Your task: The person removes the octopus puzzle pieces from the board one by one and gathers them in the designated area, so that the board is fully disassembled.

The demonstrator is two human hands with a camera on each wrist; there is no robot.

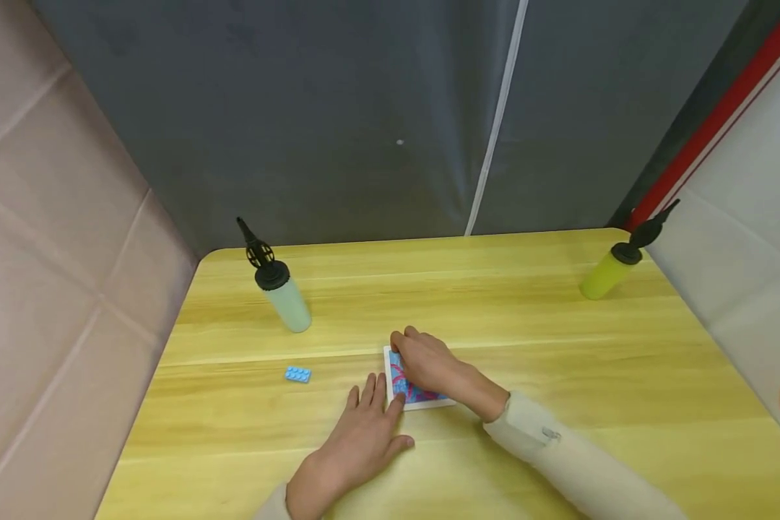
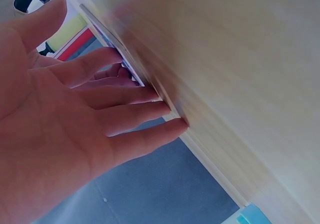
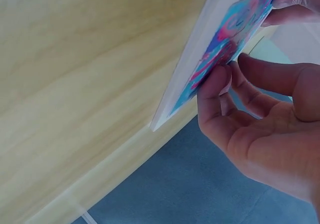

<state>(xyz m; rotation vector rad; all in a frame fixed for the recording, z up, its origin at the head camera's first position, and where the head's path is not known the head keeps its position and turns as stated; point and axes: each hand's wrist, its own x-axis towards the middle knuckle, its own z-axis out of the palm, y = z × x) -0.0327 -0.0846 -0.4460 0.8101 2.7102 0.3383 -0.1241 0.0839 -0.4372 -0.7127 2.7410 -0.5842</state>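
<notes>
A flat card with a white border and a blue and pink picture lies on the wooden table. My right hand is over its upper part, fingers bent. In the right wrist view, the bent fingertips are against the picture side of the card, with the thumb close by. My left hand rests beside the card with its fingers spread. Its index finger reaches the card's lower left corner. In the left wrist view, the other fingers of the left hand are straight, their tips at the tabletop.
A blue studded toy brick lies left of the card. Behind it stands a mint-green bottle-like pump with a black nozzle. Its yellow-green counterpart is at the far right. A dark curtain hangs behind the table.
</notes>
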